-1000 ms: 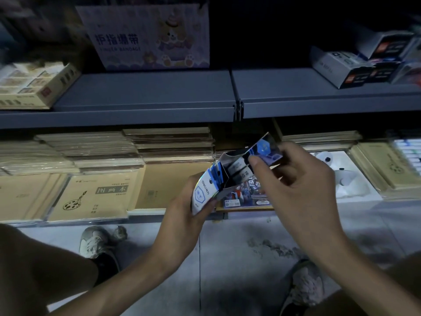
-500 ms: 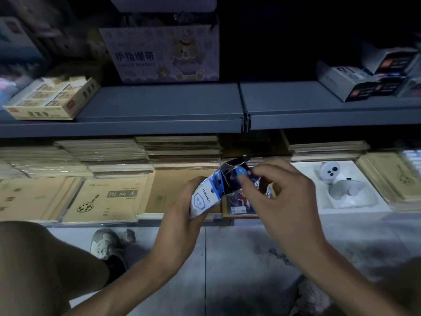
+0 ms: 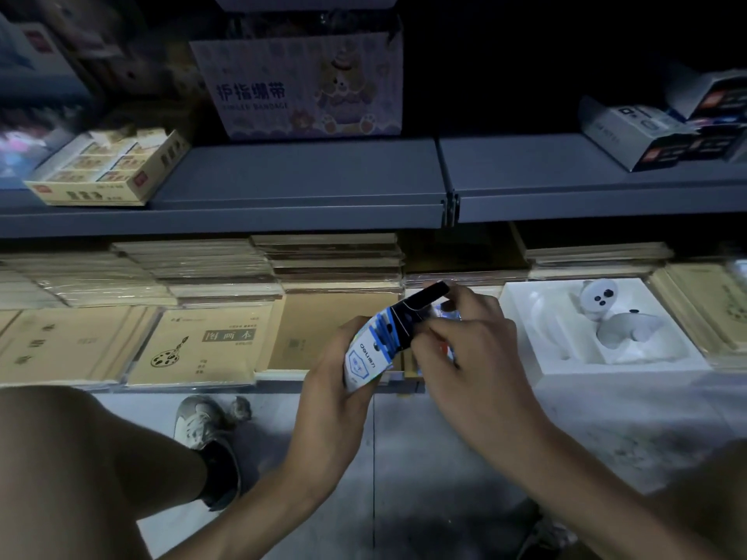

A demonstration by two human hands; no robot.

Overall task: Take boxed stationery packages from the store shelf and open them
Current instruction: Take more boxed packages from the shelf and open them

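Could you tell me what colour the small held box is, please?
The box is white and blue, black at the top; head view.

The right hand [image 3: 473, 357] has dropped from the box [image 3: 370, 355]'s flap [image 3: 424, 301] to its open end.

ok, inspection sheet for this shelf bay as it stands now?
surface: grey shelf, tan notebooks stacked on the tier below.
job's things: small blue-white box, end flap raised.
clutter: bear-print carton, yellow display box, white tray with toy figure.
grips: left grip holds the box body; right grip pinches at its open end.
cables: nothing seen.
surroundings: dim aisle, grey floor, a shoe.
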